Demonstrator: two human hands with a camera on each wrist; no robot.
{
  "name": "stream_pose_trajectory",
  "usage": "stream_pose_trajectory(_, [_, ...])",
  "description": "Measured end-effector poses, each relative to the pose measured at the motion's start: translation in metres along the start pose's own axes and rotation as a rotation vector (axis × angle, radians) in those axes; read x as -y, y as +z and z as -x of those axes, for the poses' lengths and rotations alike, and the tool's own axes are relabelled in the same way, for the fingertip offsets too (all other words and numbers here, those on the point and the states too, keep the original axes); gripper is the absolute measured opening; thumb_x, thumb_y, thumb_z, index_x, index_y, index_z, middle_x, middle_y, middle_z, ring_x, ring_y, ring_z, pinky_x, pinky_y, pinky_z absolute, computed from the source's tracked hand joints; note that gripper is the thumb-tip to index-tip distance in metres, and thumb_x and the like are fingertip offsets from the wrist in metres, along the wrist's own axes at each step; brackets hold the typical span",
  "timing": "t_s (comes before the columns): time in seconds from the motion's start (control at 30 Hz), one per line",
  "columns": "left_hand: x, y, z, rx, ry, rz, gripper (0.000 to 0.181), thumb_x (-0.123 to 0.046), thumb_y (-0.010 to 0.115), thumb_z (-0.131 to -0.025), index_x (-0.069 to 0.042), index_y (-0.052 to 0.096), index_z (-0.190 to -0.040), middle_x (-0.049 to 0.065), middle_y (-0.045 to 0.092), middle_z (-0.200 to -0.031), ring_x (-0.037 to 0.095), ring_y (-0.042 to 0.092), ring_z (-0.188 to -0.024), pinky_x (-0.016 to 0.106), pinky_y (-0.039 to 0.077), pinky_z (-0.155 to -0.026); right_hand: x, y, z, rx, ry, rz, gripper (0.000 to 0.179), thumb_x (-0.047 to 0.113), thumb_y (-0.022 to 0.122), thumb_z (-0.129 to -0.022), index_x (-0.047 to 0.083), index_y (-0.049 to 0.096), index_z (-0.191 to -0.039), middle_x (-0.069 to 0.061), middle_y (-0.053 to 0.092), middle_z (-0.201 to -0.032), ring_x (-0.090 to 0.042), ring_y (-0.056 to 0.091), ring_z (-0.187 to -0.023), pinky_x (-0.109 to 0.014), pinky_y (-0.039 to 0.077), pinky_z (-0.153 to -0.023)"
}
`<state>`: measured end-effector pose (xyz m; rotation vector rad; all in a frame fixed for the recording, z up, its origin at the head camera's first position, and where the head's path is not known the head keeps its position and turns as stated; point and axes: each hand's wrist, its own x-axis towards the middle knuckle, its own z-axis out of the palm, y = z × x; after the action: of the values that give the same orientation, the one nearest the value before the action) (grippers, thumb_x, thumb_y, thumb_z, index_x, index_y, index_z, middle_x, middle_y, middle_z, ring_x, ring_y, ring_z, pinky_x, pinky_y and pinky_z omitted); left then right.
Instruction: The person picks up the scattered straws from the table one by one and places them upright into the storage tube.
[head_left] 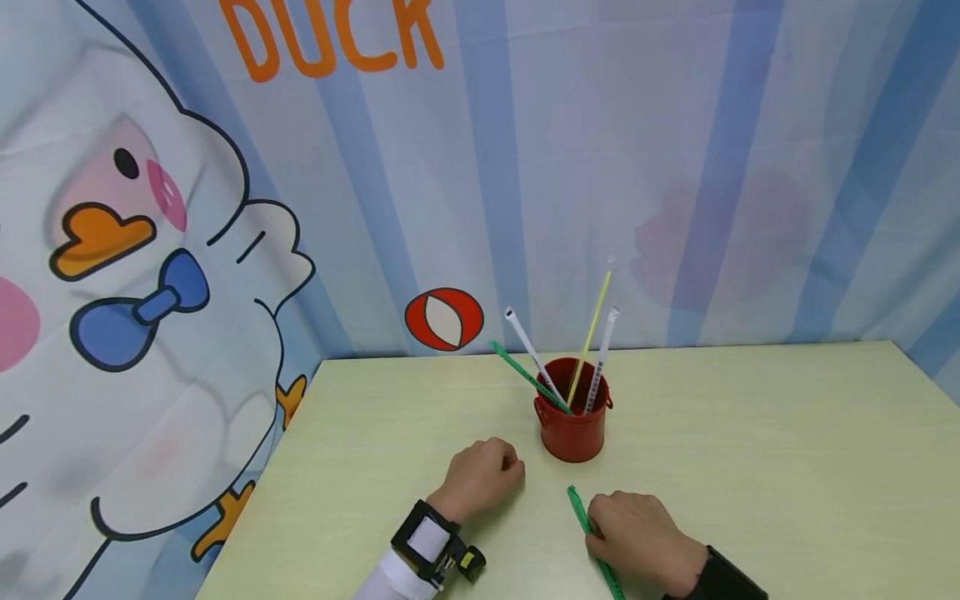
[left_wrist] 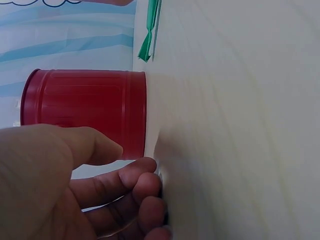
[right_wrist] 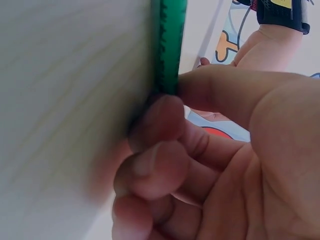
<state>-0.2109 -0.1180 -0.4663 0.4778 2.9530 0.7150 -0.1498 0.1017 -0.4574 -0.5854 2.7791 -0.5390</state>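
My right hand point(head_left: 637, 533) pinches a slim green straw-like stick point(head_left: 578, 506) between thumb and fingers, low over the table. Dark print runs along the green stick point(right_wrist: 171, 40) in the right wrist view, and its far end point(left_wrist: 144, 52) looks crimped in the left wrist view. To the left, my left hand point(head_left: 480, 477) rests on the table with loosely curled fingers and nothing held. Just beyond it stands a small red bucket point(head_left: 572, 440). Leaning in the bucket are another green stick point(head_left: 521, 370), a yellow stick point(head_left: 592, 329) and two white sticks point(head_left: 528, 343).
A pale wooden table point(head_left: 787, 458) spreads under both hands. Behind it hangs a blue-striped cloth point(head_left: 570, 150) with a large cartoon duck printed at the left. The table's back edge lies a short way past the bucket.
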Motion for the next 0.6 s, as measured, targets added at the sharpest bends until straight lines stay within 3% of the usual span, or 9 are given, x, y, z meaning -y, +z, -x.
stream_pose_trajectory(0.6, [-0.002,-0.001,0.001,-0.014,0.009,-0.016,0.032,-0.020,0.060,-0.090,-0.017,0.054,-0.059,-0.009,0.038,-0.053,0.007,0.039,-0.051,0.025,0.028,-0.047,0.005,-0.011,0.002,-0.091,-0.035,-0.008,0.029,0.017,0.067,-0.082,0.016,0.051,-0.059,0.008,0.033,-0.052,-0.010,0.035,-0.049,-0.028,0.024,-0.049])
